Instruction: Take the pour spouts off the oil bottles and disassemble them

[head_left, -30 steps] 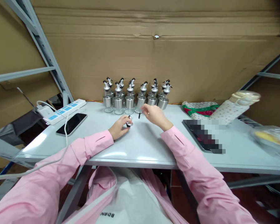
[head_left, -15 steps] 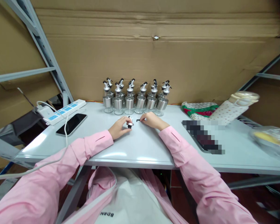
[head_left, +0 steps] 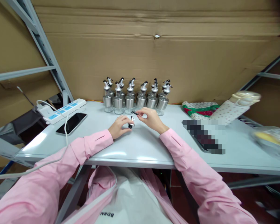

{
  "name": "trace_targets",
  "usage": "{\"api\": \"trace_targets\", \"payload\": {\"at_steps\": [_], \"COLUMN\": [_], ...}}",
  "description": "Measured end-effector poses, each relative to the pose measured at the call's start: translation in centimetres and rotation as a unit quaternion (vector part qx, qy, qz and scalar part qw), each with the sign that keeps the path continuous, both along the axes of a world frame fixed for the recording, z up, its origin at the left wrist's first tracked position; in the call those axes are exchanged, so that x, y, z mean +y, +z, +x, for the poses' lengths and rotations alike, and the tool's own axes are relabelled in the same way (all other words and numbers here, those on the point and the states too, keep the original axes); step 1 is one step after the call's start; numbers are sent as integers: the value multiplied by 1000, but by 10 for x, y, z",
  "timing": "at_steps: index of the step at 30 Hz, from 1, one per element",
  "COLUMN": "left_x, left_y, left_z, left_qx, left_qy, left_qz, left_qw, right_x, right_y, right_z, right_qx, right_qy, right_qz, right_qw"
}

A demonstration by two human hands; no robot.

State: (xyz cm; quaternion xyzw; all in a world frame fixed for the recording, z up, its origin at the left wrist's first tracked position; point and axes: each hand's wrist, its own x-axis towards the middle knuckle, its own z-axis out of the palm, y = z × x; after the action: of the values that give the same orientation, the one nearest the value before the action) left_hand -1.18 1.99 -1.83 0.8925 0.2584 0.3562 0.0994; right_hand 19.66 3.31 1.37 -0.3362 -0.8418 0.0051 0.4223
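In the head view my left hand (head_left: 119,127) grips a silver-and-black pour spout stopper (head_left: 131,124) between thumb and fingers, just above the table. My right hand (head_left: 151,119) pinches a small black flip cap (head_left: 134,113), held slightly above and beyond the spout, the two pieces apart. Behind both hands stand several glass oil bottles (head_left: 130,102) with steel bands, in two close rows, each topped with a silver spout and black lever.
A white power strip (head_left: 66,109) and a phone (head_left: 72,123) lie on the left of the grey table (head_left: 130,152). A white cable crosses my left sleeve. To the right are a blurred-out dark device (head_left: 202,137), a patterned bag (head_left: 198,110), a dotted flask (head_left: 233,109) and a plastic-wrapped bowl (head_left: 270,140).
My right hand has lifted the black flip cap off the table and brought it left, near the spout. My left hand has tilted the spout slightly and stays almost in place.
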Motion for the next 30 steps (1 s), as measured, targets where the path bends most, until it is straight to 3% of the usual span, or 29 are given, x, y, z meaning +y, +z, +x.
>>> {"api": "trace_targets", "payload": {"at_steps": [19, 24, 30], "left_x": [-4, -6, -7], "left_y": [1, 1, 1], "left_z": [1, 1, 0], "left_qx": [-46, -41, -26], "left_qy": [52, 35, 63], "left_qz": [48, 66, 64], "left_qw": [996, 996, 996], "right_x": [-12, -13, -15], "right_y": [2, 1, 0], "right_z": [-7, -10, -11], "right_qx": [-9, -1, -2], "right_qy": [28, 34, 39], "right_qz": [-35, -39, -48], "right_qw": [999, 999, 998]}}
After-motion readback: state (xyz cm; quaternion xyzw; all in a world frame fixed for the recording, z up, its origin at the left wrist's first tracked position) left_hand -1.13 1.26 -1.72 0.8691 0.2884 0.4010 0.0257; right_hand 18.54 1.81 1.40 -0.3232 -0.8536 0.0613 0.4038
